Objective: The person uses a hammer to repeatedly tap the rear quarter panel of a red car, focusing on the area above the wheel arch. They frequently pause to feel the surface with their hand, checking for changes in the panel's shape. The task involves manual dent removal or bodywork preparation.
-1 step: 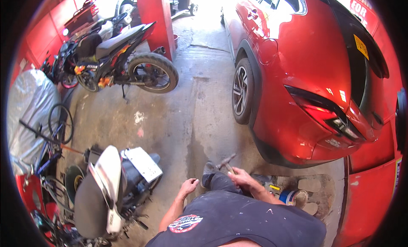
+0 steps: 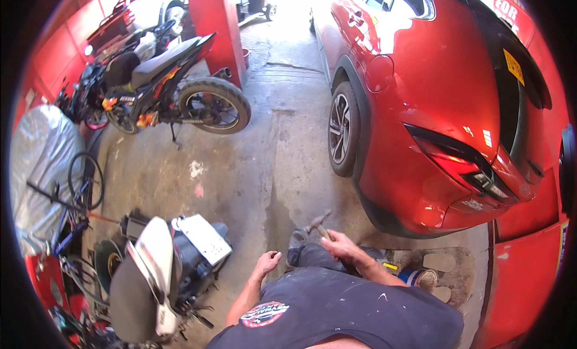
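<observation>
My right hand [image 2: 340, 245] grips the wooden handle of a hammer [image 2: 318, 223], whose metal head is above my dark shoe [image 2: 297, 242]. My left hand [image 2: 268, 262] is closed loosely near my left leg; whatever its fingers hold, if anything, is too small to make out. My dark T-shirt [image 2: 354, 301] fills the bottom middle. Right of my legs a blue can with a pale top [image 2: 415, 278] and a small yellow item [image 2: 390, 267] lie on a stained mat [image 2: 457, 262].
A red car [image 2: 433, 72] fills the right, beside red panels [image 2: 523, 265]. Motorcycles [image 2: 150, 72] stand by a red pillar [image 2: 213, 24]. A white scooter [image 2: 144, 271], bicycle [image 2: 66, 199] and silver cover [image 2: 42, 163] crowd the left. Concrete floor [image 2: 282, 157] runs between them toward a bright opening.
My right hand and the hammer have shifted very slightly up and left. The whole view has moved a little; otherwise little differs.
</observation>
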{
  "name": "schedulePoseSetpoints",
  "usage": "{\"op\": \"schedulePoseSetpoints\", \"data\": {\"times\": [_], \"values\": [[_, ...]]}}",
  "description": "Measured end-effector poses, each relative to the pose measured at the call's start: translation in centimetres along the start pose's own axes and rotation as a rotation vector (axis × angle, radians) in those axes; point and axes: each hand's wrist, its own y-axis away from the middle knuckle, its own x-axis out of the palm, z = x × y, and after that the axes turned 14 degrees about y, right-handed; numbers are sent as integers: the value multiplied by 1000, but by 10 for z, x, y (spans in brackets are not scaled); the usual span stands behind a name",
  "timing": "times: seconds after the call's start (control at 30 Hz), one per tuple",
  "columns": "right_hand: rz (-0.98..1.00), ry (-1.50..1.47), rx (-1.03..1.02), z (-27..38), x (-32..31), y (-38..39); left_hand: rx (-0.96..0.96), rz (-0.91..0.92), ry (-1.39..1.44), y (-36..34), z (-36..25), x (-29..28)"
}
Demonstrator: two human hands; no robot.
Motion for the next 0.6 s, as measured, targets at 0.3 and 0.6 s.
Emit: {"op": "schedulePoseSetpoints", "data": {"times": [0.3, 0.6], "values": [[-293, -23, 34, 162, -138, -157, 232, -74, -297, -266, -225, -113], [-490, -638, 104, 195, -163, -340, 1046, 136, -637, -532, -553, -68]]}}
